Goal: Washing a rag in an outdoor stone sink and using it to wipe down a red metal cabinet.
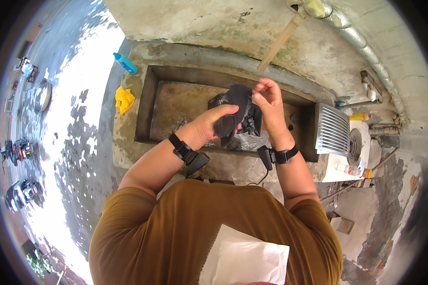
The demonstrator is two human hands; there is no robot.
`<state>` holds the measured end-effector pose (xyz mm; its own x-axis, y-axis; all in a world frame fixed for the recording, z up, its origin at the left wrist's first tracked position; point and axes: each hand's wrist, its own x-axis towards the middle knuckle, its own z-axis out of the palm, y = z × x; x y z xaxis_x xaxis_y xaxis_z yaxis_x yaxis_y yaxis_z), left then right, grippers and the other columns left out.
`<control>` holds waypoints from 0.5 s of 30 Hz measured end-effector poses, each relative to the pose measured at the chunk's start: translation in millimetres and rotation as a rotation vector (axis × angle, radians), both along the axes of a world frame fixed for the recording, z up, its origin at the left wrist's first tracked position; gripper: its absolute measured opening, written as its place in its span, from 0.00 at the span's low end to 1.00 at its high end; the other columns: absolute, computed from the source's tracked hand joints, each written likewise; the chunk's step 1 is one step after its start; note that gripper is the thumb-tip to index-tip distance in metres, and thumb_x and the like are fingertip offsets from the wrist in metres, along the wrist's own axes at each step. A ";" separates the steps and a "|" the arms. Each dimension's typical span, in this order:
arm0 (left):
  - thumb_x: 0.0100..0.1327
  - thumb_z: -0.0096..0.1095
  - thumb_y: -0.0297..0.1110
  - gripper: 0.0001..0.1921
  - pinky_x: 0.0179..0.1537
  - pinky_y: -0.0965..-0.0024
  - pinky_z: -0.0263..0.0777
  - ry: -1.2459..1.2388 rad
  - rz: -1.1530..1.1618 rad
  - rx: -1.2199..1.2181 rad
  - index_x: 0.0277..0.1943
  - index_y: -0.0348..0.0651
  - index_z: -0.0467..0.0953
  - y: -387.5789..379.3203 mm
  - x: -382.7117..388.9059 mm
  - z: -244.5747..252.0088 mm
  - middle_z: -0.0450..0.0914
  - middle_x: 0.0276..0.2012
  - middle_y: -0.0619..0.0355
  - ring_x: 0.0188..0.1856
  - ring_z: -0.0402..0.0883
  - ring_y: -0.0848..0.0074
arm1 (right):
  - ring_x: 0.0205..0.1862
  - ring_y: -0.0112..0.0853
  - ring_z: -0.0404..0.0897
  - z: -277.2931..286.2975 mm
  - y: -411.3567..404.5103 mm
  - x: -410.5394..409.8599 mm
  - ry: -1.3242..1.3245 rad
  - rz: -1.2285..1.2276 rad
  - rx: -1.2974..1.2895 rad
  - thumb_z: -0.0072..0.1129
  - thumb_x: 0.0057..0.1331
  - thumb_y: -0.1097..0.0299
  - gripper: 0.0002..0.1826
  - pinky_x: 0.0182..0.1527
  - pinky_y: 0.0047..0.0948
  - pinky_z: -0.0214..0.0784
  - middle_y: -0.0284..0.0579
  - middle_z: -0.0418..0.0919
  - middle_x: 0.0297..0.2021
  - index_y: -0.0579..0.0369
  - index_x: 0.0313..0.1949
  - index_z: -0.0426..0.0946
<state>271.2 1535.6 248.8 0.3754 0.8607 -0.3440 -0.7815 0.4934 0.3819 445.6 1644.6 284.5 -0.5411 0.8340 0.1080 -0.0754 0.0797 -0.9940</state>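
My left hand (215,121) grips a bunched dark grey cloth (237,101) above the concrete sink (189,94), its thumb on top. My right hand (273,105) is at the cloth's right edge with thumb and fingers bent. Whether it pinches the edge cannot be made out. Below the cloth, a shiny black, wet-looking sheet (252,123) is partly hidden; fabric or plastic, I cannot tell. Water (244,142) shows in the sink's near part.
A blue bottle (125,63) and a yellow cloth (124,100) lie on the left ledge. A slotted metal rack (332,129) stands at the sink's right end. A pipe (280,46) slants down from the wall. An orange-capped bottle (353,170) lies at right.
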 end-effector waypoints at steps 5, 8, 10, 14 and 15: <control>0.61 0.69 0.47 0.30 0.37 0.66 0.78 -0.374 -0.178 0.107 0.58 0.34 0.71 -16.3 16.3 3.4 0.80 0.41 0.47 0.37 0.82 0.65 | 0.69 0.48 0.66 16.4 -11.4 -22.7 0.409 0.583 -0.660 0.69 0.59 0.53 0.51 0.66 0.47 0.64 0.54 0.65 0.69 0.51 0.76 0.51; 0.61 0.69 0.46 0.27 0.36 0.69 0.78 -0.224 -0.324 0.107 0.55 0.35 0.74 -21.1 6.7 -2.4 0.80 0.40 0.48 0.36 0.82 0.66 | 0.54 0.45 0.79 -2.2 -16.1 -6.2 0.390 0.499 -0.719 0.66 0.56 0.65 0.33 0.61 0.45 0.70 0.47 0.79 0.49 0.58 0.62 0.73; 0.61 0.69 0.43 0.21 0.35 0.70 0.77 0.009 -0.381 0.030 0.50 0.36 0.77 -25.1 1.3 0.3 0.81 0.37 0.52 0.35 0.82 0.70 | 0.47 0.37 0.80 -9.0 -18.7 -10.0 0.277 0.505 -0.657 0.66 0.57 0.66 0.17 0.55 0.37 0.72 0.41 0.79 0.41 0.57 0.45 0.78; 0.58 0.70 0.34 0.16 0.38 0.71 0.75 0.393 -0.348 0.038 0.48 0.38 0.78 -30.5 10.2 7.2 0.81 0.40 0.57 0.37 0.80 0.76 | 0.42 0.26 0.78 -7.2 -28.7 -24.1 -0.108 0.412 -0.596 0.65 0.62 0.70 0.11 0.49 0.28 0.71 0.35 0.78 0.36 0.56 0.44 0.78; 0.58 0.70 0.34 0.16 0.38 0.71 0.75 0.388 -0.331 0.030 0.48 0.38 0.78 -31.3 14.0 -1.5 0.81 0.40 0.57 0.37 0.80 0.76 | 0.41 0.24 0.77 -4.8 -30.9 -30.1 -0.227 0.377 -0.519 0.65 0.63 0.71 0.10 0.48 0.26 0.70 0.35 0.78 0.36 0.56 0.44 0.78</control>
